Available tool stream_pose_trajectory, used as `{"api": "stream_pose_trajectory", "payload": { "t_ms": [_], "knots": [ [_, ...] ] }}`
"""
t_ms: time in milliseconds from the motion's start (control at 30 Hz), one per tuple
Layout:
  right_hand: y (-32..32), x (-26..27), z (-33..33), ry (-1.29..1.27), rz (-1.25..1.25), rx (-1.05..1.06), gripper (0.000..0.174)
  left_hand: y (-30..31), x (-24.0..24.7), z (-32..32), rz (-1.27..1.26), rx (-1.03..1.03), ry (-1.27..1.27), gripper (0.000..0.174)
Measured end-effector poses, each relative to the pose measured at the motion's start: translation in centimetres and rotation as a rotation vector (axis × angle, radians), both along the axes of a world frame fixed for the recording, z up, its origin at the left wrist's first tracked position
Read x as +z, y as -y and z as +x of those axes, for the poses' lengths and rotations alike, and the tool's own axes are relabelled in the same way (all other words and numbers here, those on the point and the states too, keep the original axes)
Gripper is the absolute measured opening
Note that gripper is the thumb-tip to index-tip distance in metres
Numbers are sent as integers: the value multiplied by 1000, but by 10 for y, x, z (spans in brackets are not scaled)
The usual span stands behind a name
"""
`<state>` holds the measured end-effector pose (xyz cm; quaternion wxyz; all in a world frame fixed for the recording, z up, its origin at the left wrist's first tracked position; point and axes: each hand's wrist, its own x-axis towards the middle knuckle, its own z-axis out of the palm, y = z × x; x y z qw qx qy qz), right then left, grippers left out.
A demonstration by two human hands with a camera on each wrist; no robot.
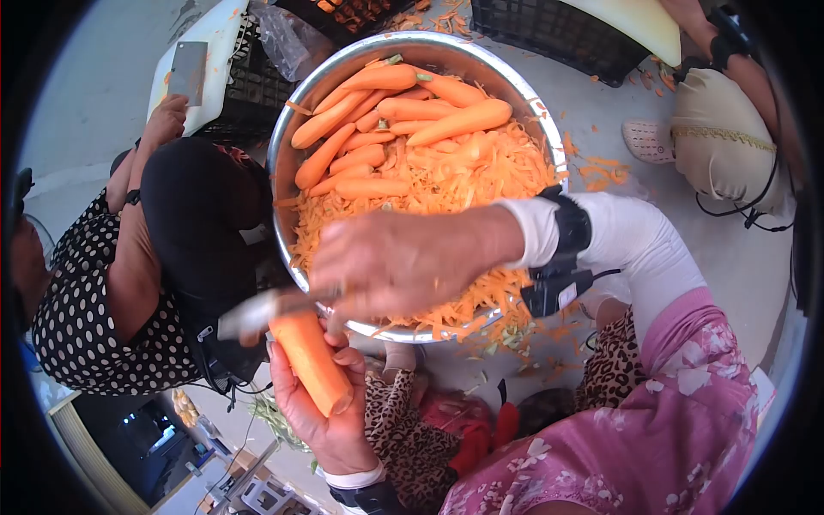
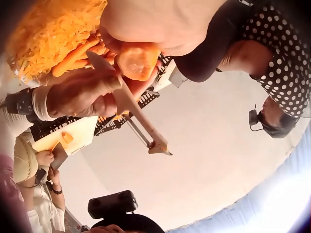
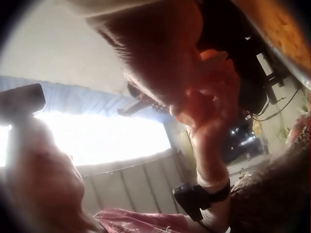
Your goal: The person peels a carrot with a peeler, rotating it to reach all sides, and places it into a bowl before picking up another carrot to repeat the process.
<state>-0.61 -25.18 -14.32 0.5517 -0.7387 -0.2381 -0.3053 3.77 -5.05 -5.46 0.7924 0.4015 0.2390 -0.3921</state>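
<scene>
My left hand (image 1: pixel 330 433) holds a thick orange carrot (image 1: pixel 313 365), its cut end toward me, over the near side of a big metal basin (image 1: pixel 539 107). My right hand (image 1: pixel 403 257), blurred, grips a peeler (image 1: pixel 249 316) lying across the carrot's far end. In the left wrist view, the peeler (image 2: pixel 141 119) shows a long slotted frame jutting past the fingers, beside the carrot (image 2: pixel 138 63). Whole carrots (image 1: pixel 463 122) lie at the basin's far side on a heap of orange peelings (image 1: pixel 506 176). The right wrist view is dark around the working hands.
At left a person in a polka-dot top (image 1: pixel 129 309) holds a cleaver (image 1: pixel 187 73) by a white board (image 1: pixel 225 39). Black crates (image 1: pixel 558 39) stand beyond the basin. Another person's knee (image 1: pixel 717 129) is at right. Peelings (image 1: pixel 601 172) litter the floor.
</scene>
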Motion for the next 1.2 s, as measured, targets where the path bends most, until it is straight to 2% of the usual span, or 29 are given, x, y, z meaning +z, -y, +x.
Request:
{"api": "stream_pose_trajectory", "payload": {
  "t_ms": [67, 133, 200, 267, 367, 433, 567, 700, 833, 900, 967, 1033, 1067, 1100, 1167, 1200],
  "knots": [
    [43, -7, -6, -303, -42, -221, 13, 2, 5, -2, -76, 4, -31, 49],
    [83, -44, -3, -447, -354, -515, 11, 4, 10, -8, -71, -11, -32, 50],
    [108, -96, 0, -374, -382, -742, 12, 5, 12, -13, -65, -23, -34, 51],
    [123, -133, -4, -817, -572, -834, 15, 6, 13, -16, -11, -75, -22, 53],
    [133, -156, -19, -945, -678, -811, 18, 11, 15, -22, 47, -110, 12, 54],
    [137, -152, -23, -1066, -689, -670, 20, 9, 16, -23, 47, -100, 14, 54],
    [137, -160, -21, -990, -798, -686, 21, 7, 16, -24, 31, -84, 27, 54],
    [141, -156, -14, -1044, -816, -608, 22, 5, 18, -25, -32, -76, -1, 54],
    [148, -154, -14, -949, -741, -741, 22, 2, 21, -24, -41, -45, -1, 56],
    [149, -153, -12, -682, -725, -949, 19, 1, 21, -23, -46, -33, -9, 57],
    [144, -151, -5, -722, -688, -975, 22, -2, 22, -22, -68, -52, -10, 60],
    [135, -143, 7, -691, -584, -854, 23, -6, 21, -22, -79, -63, -2, 61],
    [128, -133, 9, -840, -544, -703, 20, -8, 21, -21, -92, -75, 6, 62],
    [121, -131, 19, -839, -545, -701, 20, -9, 21, -20, -92, -73, 7, 62],
    [106, -133, 39, -1067, -515, -384, 19, -12, 21, -18, -86, -60, 6, 62],
    [98, -134, 48, -1066, -515, -379, 19, -12, 22, -16, -83, -56, 6, 62]
  ]
}}
